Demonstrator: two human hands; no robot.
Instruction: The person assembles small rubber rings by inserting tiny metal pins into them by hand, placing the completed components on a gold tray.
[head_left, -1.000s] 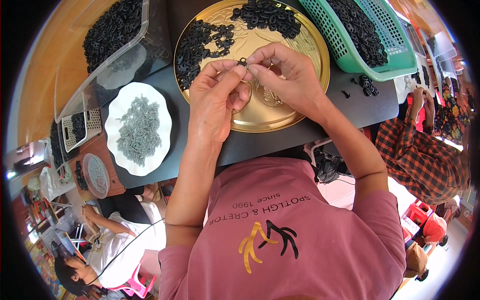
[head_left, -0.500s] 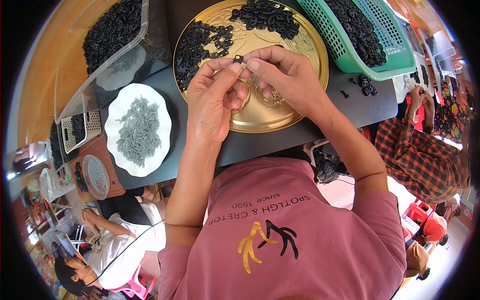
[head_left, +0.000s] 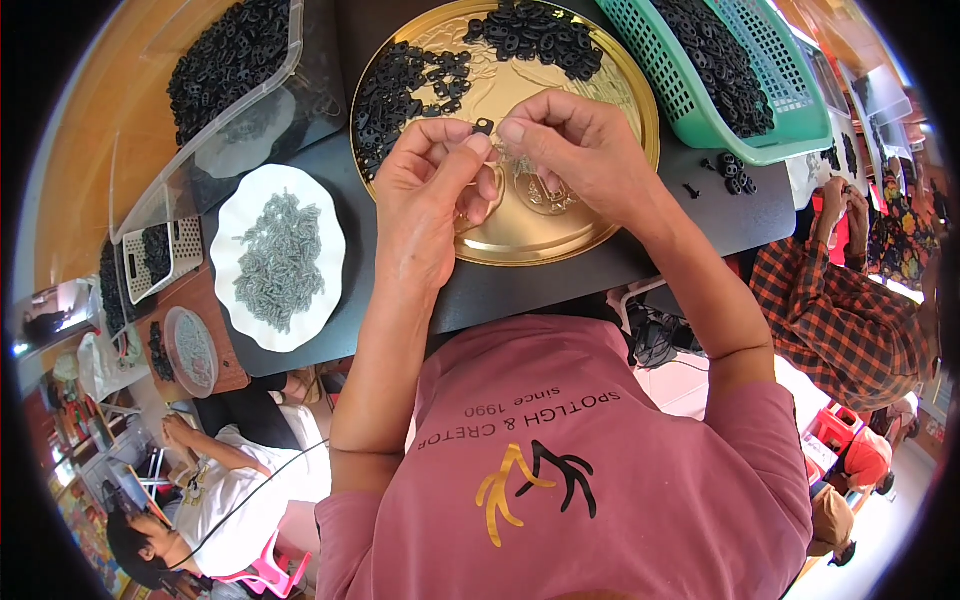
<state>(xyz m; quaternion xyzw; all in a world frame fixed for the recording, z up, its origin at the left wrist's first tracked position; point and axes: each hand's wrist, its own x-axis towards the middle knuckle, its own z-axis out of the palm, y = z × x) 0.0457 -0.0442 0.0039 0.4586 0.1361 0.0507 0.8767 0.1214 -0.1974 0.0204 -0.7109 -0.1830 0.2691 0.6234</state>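
Note:
My left hand (head_left: 432,200) pinches a small black piece with a hole (head_left: 484,126) between thumb and forefinger, above the round gold tray (head_left: 530,252). Close to its right, my right hand (head_left: 590,150) has thumb and forefinger pressed together; whatever they hold is too small to make out. A narrow gap separates the two hands' fingertips. Under my right hand, a clear round dish (head_left: 548,203) on the tray holds small gold-coloured bits, partly hidden. Heaps of black pieces lie on the tray, one heap at the left (head_left: 385,110) and another at the back (head_left: 535,38).
Left of the tray stands a white wavy-edged plate (head_left: 230,300) of small grey screw-like pieces. Behind it is a clear bin (head_left: 290,75) of black parts. A green basket (head_left: 700,125) sits at the back right, with loose black pieces (head_left: 735,175) beside it. Other people sit on both sides.
My fingertips were together at the black piece and have come slightly apart. The right hand has shifted a little to the right, while the left still grips the piece.

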